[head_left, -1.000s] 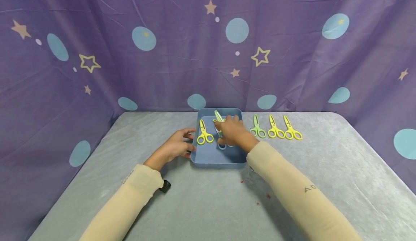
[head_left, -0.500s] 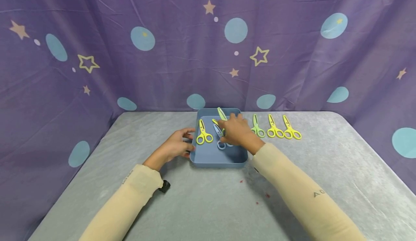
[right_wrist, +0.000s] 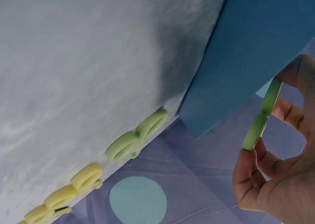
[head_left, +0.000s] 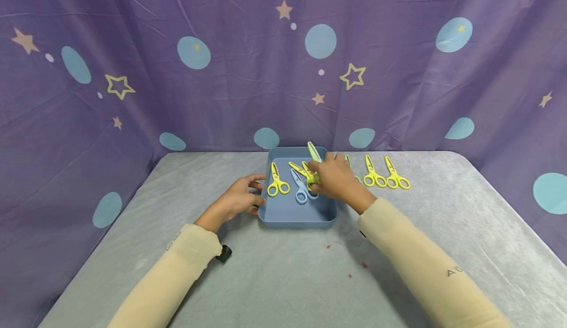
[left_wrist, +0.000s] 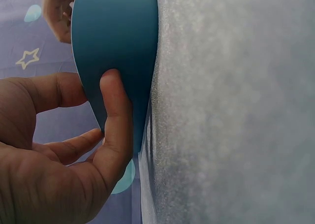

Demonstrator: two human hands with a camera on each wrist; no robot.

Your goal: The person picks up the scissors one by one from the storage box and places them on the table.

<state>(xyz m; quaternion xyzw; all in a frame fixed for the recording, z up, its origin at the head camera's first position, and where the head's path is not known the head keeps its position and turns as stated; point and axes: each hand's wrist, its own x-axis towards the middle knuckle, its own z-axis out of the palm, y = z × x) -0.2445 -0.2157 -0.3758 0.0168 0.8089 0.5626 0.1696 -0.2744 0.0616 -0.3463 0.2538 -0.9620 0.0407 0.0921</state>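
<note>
While right hand pinches (scissors), arm outstretched

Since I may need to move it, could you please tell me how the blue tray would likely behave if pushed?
The blue tray would probably keep its shape, as its walls stand upright. Being low and broad on the table, it seems unlikely to tip. The scissors lying loose inside may slide about, though.

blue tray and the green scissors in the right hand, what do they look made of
Blue tray: probably matte plastic, being smooth, thin-walled and evenly coloured.

Green scissors in the right hand: handles likely smooth plastic, evenly green; blade material is unclear.
</note>
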